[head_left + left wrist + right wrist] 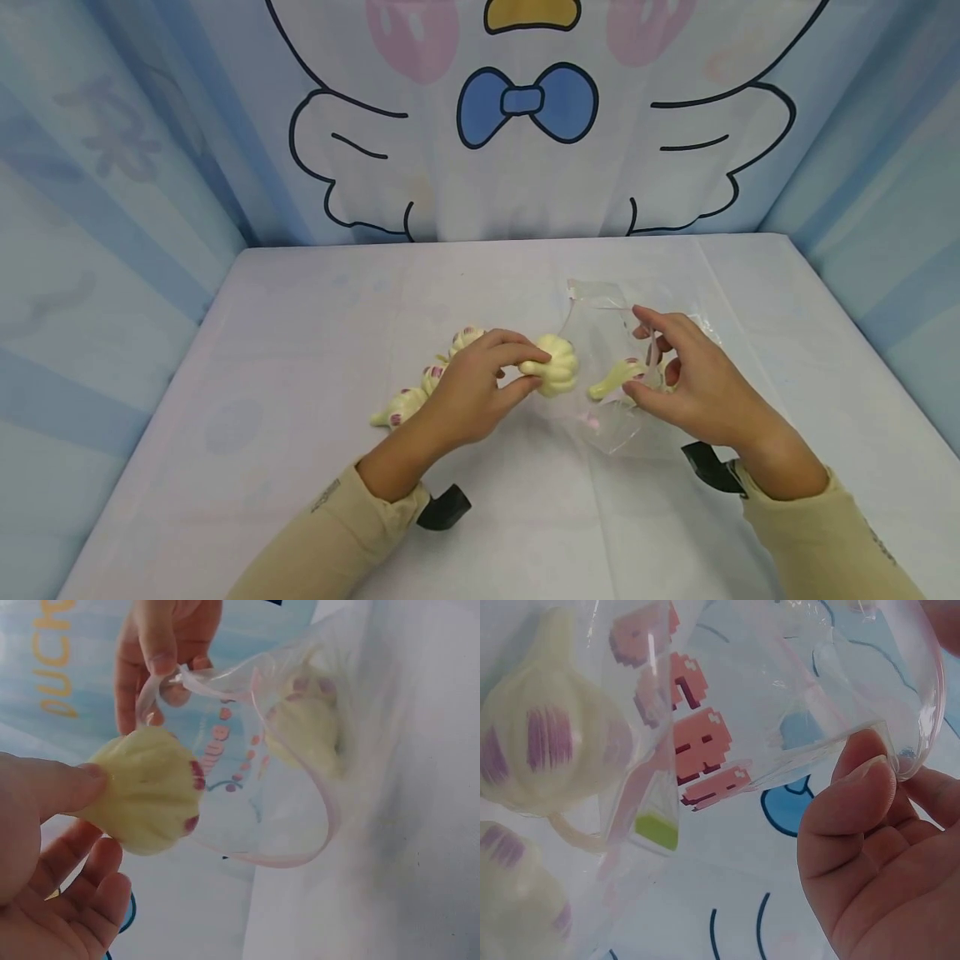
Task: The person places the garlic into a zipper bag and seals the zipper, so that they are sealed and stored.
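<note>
My left hand [476, 387] pinches a pale yellow garlic bulb [557, 367] with purple-streaked sides, by its stem end. In the left wrist view that garlic bulb [146, 791] is held just outside the mouth of a clear plastic zip bag [296, 859] with a pinkish rim. With thumb and fingers my right hand [697, 383] pinches the bag's rim, and the mouth gapes toward the left hand. Another garlic bulb [307, 739] lies inside the bag. The right wrist view shows a garlic bulb [551, 742] through the plastic, near pink printed lettering [701, 739].
To the left of the bag, partly behind my left hand, several garlic bulbs [403, 407] sit in a group on the white-covered table [300, 333]. A cartoon-printed curtain [525, 192] stands along the table's back edge, with blue curtains at both sides.
</note>
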The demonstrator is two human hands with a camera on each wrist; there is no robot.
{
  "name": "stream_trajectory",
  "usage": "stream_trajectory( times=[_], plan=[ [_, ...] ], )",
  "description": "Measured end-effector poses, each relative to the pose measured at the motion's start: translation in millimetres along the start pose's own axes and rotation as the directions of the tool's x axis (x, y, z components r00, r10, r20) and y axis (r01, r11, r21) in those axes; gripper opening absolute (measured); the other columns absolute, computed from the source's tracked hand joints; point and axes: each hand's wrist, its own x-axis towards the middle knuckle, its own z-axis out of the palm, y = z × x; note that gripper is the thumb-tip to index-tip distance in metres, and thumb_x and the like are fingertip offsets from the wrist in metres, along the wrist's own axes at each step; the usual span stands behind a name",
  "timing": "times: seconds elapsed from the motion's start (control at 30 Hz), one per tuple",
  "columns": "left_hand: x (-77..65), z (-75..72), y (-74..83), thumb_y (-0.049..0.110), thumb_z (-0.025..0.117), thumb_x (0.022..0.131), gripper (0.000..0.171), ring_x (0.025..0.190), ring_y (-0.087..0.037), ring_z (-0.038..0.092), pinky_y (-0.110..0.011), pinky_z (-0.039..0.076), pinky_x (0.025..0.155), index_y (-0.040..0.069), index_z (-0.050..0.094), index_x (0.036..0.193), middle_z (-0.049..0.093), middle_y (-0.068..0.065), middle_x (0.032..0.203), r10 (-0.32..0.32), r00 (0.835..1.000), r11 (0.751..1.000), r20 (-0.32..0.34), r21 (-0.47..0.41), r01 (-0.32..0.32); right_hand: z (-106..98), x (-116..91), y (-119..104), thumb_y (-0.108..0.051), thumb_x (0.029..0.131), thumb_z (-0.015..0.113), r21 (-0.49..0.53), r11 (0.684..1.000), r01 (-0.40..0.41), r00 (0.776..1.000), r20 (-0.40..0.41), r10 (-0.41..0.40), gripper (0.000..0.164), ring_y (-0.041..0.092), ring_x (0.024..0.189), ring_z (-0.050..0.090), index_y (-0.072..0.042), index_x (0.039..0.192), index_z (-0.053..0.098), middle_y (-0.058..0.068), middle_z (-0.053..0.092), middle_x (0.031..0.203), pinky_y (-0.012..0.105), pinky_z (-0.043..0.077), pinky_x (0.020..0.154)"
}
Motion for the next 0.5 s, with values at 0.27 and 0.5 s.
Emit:
stream_trajectory(
  times=[0.27, 0.5],
  plan=[
    [3.2, 4.8, -1.6, 0.006, 0.074, 0.091, 0.021, 0.092, -0.022, 0.061, -0.033, 0.055, 0.078, 0.003, 0.067, 0.110, 0.066, -0.007, 0.107, -0.034, 0.999, 0.999, 0.015, -0.033, 0.035, 0, 2, 1, -0.004, 0.077, 0.083, -0.010, 1.000, 0.020, 1.000, 0.003, -0.020, 0.080, 0.012, 0.089, 0.045, 0.006, 0.145, 0.041, 0.014, 0.055, 0.120, 0.017, 0.045, 0.064],
    [6.9, 15.8, -5.5, 0.007, 0.073, 0.092, 0.017, 0.089, -0.024, 0.063, -0.032, 0.054, 0.080, 0.004, 0.068, 0.108, 0.066, -0.006, 0.104, -0.096, 0.992, 0.993, 0.085, -0.057, 0.101, -1, 3, 1, -0.004, 0.076, 0.083, -0.011, 1.000, 0.028, 1.000, 0.003, -0.028, 0.081, 0.011, 0.089, 0.045, 0.007, 0.145, 0.041, 0.014, 0.055, 0.120, 0.017, 0.045, 0.064]
  ],
)
